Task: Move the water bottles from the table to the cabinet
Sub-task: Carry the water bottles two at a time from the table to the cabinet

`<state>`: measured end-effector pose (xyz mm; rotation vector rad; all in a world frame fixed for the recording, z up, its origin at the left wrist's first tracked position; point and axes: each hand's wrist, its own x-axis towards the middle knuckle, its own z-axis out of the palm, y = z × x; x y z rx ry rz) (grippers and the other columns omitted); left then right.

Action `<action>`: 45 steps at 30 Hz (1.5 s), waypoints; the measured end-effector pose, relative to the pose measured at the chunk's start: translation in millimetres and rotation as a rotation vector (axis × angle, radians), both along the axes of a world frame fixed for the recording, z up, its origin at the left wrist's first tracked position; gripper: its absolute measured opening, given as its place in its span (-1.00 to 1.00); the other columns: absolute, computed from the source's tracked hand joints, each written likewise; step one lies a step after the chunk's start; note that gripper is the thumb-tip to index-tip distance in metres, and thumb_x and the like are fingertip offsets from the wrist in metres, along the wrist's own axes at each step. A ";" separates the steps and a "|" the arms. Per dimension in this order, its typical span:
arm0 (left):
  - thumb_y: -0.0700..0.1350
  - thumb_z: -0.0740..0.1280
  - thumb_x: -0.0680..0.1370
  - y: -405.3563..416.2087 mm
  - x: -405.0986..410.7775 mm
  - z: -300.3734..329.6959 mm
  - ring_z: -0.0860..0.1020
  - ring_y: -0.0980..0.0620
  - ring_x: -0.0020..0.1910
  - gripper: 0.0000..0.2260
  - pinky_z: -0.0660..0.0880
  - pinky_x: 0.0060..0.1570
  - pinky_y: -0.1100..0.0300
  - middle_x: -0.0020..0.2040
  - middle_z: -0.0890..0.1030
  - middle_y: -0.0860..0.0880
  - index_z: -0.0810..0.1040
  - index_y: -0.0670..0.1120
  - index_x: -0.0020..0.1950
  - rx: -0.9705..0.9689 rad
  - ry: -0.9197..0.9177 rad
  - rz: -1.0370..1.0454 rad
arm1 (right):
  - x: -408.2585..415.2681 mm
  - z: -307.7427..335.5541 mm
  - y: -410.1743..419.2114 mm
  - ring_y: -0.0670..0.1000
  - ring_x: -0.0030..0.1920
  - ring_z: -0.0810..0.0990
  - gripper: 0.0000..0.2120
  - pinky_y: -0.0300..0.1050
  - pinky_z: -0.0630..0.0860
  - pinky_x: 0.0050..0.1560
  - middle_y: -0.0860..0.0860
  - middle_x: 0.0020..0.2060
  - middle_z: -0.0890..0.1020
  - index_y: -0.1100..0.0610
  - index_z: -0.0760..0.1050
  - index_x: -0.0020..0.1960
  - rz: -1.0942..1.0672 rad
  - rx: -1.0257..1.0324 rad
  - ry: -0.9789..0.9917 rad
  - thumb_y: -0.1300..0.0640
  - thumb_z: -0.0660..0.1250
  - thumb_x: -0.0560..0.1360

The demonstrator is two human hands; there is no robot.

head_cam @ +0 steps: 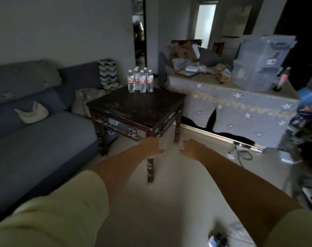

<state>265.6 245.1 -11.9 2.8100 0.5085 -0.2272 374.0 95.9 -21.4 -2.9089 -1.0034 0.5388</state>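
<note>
Head view of a dim living room at the outset of the transfer. A cluster of water bottles (140,80), clear with red-and-white labels, stands upright and tightly grouped on the far corner of a dark wooden table (133,109), just above the centre of the frame; six caps or so can be made out, though the exact count is uncertain. Both forearms extend forward into the lower centre of the frame. The left hand (150,147) and the right hand (192,148) hang over the floor in front of the table's near corner, thumbs pointing toward each other, fingers relaxed and loosely spread, holding nothing and touching nothing. A blue sofa (35,122) fills the left of the frame; a long surface draped in a flowered cloth (240,107), loaded with translucent storage bins (262,63), occupies the right. No piece of furniture can be identified with confidence as the cabinet. Judged from this arrangement, no bottle has yet been lifted: the whole group remains on the table, and every carry is still to be done.
</note>
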 end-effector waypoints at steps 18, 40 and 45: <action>0.16 0.21 0.57 202.7 98.5 -6.8 0.51 -0.13 0.25 -0.60 0.48 0.18 0.00 0.25 0.55 -0.08 0.47 -0.03 0.30 -0.046 0.006 0.311 | 146.8 -15.7 241.3 0.23 0.25 0.51 -0.56 0.09 0.46 0.27 0.21 0.23 0.52 0.20 0.41 0.31 0.262 0.024 -0.012 -0.09 0.17 0.60; 0.16 0.18 0.61 526.9 285.8 -28.2 0.50 -0.14 0.24 -0.53 0.44 0.21 0.00 0.23 0.54 -0.15 0.35 -0.12 0.38 -0.069 0.013 0.147 | 308.4 -25.2 539.3 0.17 0.36 0.41 -0.49 0.13 0.39 0.36 0.17 0.39 0.37 0.14 0.28 0.47 0.070 -0.042 0.041 -0.12 0.14 0.62; 0.16 0.18 0.61 566.2 359.3 -32.1 0.51 -0.12 0.22 -0.52 0.44 0.15 0.05 0.23 0.54 -0.15 0.33 -0.12 0.41 -0.092 0.016 0.129 | 388.8 -32.0 576.0 0.18 0.32 0.45 -0.48 0.07 0.42 0.32 0.19 0.37 0.41 0.19 0.29 0.45 0.045 0.000 0.021 -0.11 0.14 0.62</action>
